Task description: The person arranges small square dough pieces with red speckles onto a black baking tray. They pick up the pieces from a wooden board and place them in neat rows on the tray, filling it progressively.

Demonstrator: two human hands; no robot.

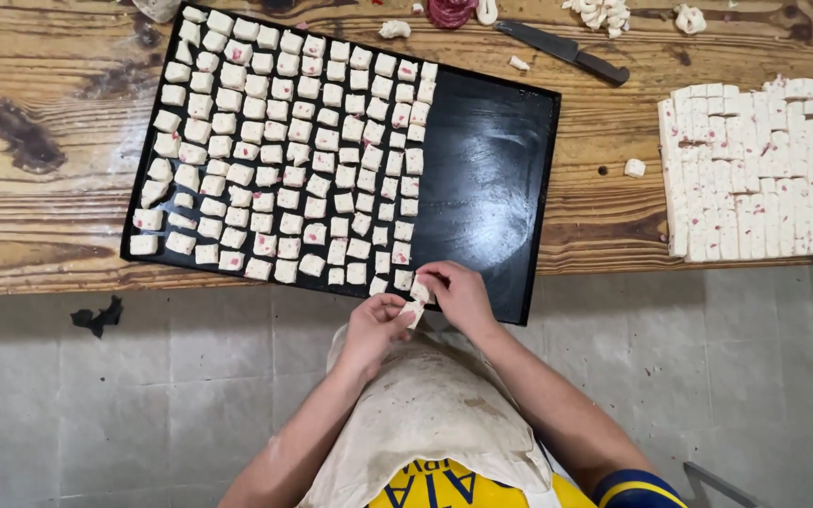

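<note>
A black baking tray [491, 169] lies on a wooden table [39, 122]. Rows of small white cubes flecked with red [284, 150] cover its left two thirds. At the tray's near edge both my hands meet. My left hand [375, 325] pinches a small white piece [413, 310] between thumb and fingers. My right hand [458, 293] grips another white cube [421, 291] right beside it, touching the last row. I wear a stained cream apron [425, 414].
A big slab of cut white cubes [764, 169] sits at the right of the table. A dark-handled knife [562, 49] and scraps lie at the far edge. One loose cube [634, 167] rests between tray and slab. Grey floor tiles show below.
</note>
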